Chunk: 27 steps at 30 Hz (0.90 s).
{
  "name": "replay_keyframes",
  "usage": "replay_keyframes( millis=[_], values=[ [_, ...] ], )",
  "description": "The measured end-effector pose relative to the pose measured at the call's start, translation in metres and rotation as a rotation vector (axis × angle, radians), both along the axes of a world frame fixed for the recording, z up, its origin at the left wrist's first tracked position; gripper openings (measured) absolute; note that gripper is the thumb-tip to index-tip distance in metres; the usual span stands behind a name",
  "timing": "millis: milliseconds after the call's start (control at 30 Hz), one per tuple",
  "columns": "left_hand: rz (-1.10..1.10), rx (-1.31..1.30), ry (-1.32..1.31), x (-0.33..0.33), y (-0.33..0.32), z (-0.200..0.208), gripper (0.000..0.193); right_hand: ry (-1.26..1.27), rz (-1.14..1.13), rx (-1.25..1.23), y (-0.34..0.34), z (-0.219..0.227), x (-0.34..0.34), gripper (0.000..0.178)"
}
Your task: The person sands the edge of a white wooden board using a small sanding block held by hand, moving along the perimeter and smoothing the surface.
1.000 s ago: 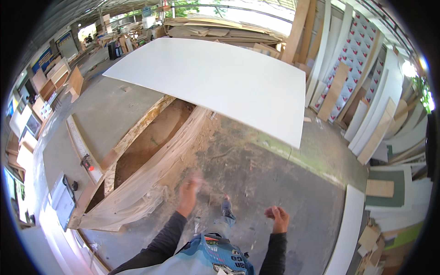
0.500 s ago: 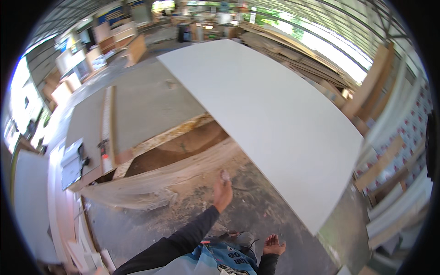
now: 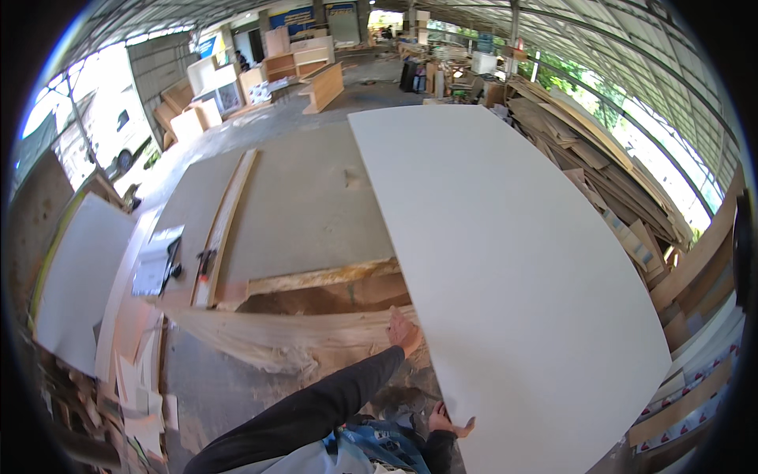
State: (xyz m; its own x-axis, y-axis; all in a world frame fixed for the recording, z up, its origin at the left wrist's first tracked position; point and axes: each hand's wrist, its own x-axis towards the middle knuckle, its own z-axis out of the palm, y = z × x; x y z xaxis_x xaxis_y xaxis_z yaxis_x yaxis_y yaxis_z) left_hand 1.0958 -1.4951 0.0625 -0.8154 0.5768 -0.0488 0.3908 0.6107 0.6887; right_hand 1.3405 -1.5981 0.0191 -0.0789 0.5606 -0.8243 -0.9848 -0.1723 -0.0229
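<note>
A large flat white board [image 3: 513, 261] spans the middle and right, its far part resting on a worktable [image 3: 308, 197] with a greyish top. My left hand [image 3: 405, 333] is at the board's long left edge, just in front of the table's hollow front side; some of its fingers are hidden at the edge. Nearer to my body, my right hand [image 3: 448, 423] grips the same edge, with a digit showing over the white face. The board's near end runs out of the lower rim of the picture.
On the table lie a long wooden strip [image 3: 225, 229], a clamp-like tool [image 3: 205, 265] and a clipboard with papers [image 3: 158, 261]. Clear plastic sheeting [image 3: 260, 336] hangs along its front. Offcuts [image 3: 142, 395] stand at the left; stacked boards [image 3: 592, 158] line the right.
The view has swung left. My left hand has come to the board's edge, and my right hand, open and apart before, has closed on that edge.
</note>
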Motion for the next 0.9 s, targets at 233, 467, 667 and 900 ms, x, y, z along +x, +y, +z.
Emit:
replay_keyframes(
  millis=[233, 467, 667, 900],
  values=[
    [0.018, -0.201, 0.073, 0.011, 0.064, -0.032, 0.072, 0.083, -0.155, -0.258, 0.017, 0.028, 0.003, 0.067],
    [0.097, -0.257, 0.205, 0.006, 0.098, 0.004, 0.064, 0.077, -0.171, -0.428, 0.019, 0.094, 0.009, 0.052],
    [0.257, -0.345, 0.531, -0.121, 0.193, -0.028, 0.069, 0.091, -0.315, -0.486, 0.028, 0.128, 0.018, 0.056],
    [0.505, -0.176, 0.336, -0.311, 0.332, -0.032, 0.069, -0.018, -0.491, -0.428, 0.057, 0.121, 0.014, 0.048]
  ],
)
